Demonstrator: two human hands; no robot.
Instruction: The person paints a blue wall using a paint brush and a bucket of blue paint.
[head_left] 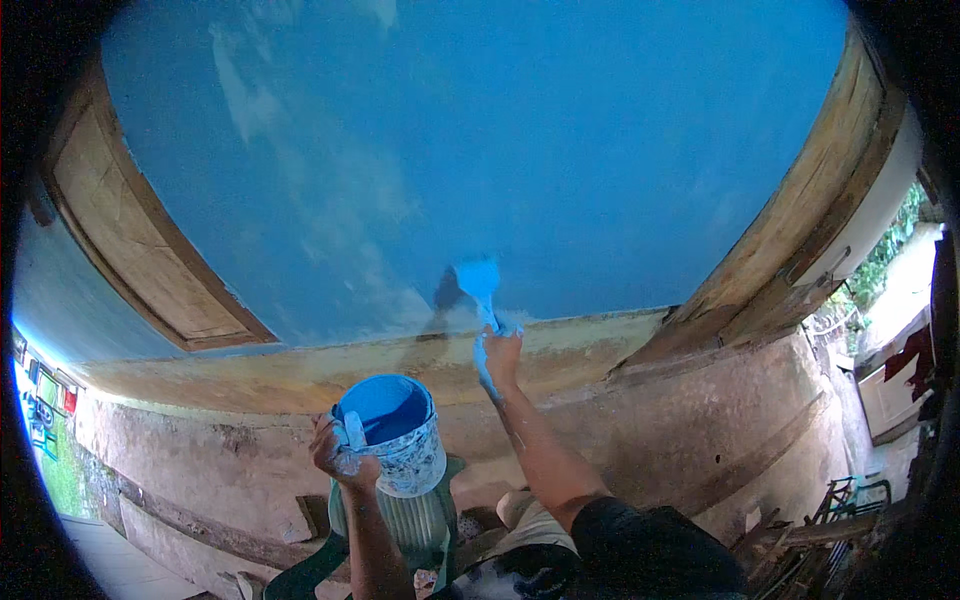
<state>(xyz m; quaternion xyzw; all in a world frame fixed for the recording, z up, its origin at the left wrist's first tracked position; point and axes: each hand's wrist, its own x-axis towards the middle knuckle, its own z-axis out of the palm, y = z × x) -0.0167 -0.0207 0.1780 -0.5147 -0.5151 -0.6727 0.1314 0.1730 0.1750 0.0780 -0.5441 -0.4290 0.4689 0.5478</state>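
My right hand (pixel 503 352) is closed round the handle of a paintbrush (pixel 480 279) thick with bright blue paint. Its bristles are against the lower part of a blue wall (pixel 580 150), just above a bare yellowish strip. Blue paint is smeared over that hand and wrist. Lower and to the left, my left hand (pixel 345 455) grips the rim of a white, paint-spattered bucket (pixel 412 458). Dark blue paint (pixel 388 410) shows inside it. Paler, patchy streaks (pixel 375 210) mark the wall left of the brush.
A green plastic chair (pixel 405 535) stands below the bucket. Wooden-framed panels flank the wall: a shuttered one (pixel 150 220) at left, a wooden post (pixel 800 200) at right. Below runs a rough brownish wall base (pixel 200 450). Scrap wood and metal (pixel 820 540) lie at lower right.
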